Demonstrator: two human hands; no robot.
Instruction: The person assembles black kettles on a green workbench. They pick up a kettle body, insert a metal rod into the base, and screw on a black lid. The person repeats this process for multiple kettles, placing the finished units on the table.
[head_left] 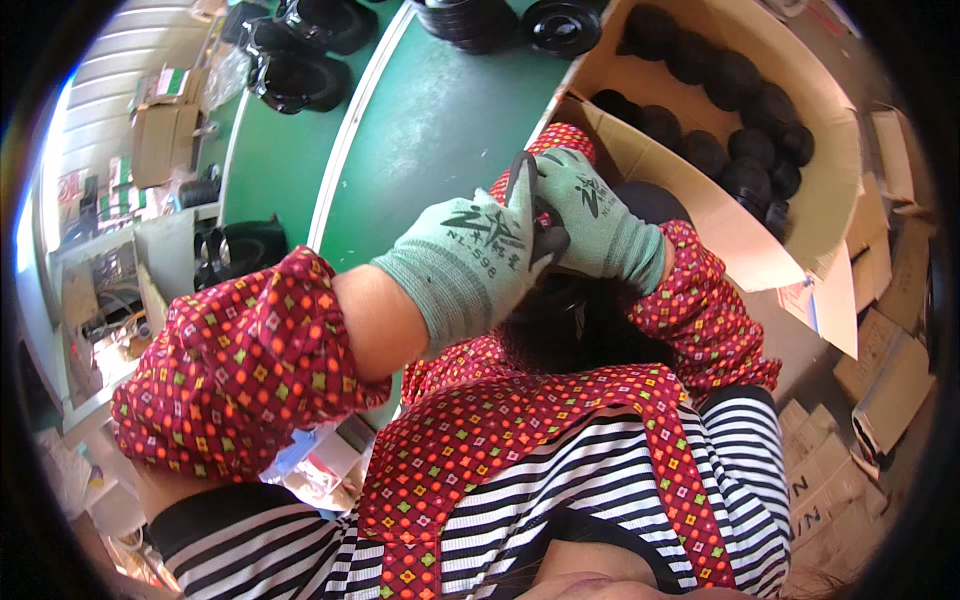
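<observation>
Both my hands wear pale green knit gloves with dark fingers and meet in front of my chest. My left hand [475, 245] is closed, thumb and fingers pressed together toward the right hand. Curled in against it, my right hand [598, 222] is also closed. Whatever lies between their fingers is hidden by the gloves. Directly below them, close to my apron [520, 410], sits a dark, partly glossy black object [560, 325]; its full shape is covered, and I cannot tell whether the fingers grip it. Another rounded black shape [652, 202] shows just behind the right wrist.
An open cardboard box [830, 110] holding several round black parts stands at the right. Stacked black discs [465, 22] and a single black disc [560, 27] rest on the green table [430, 130]. Glossy black parts [295, 75] lie farther left. Flattened cardboard [890, 370] covers the floor at right.
</observation>
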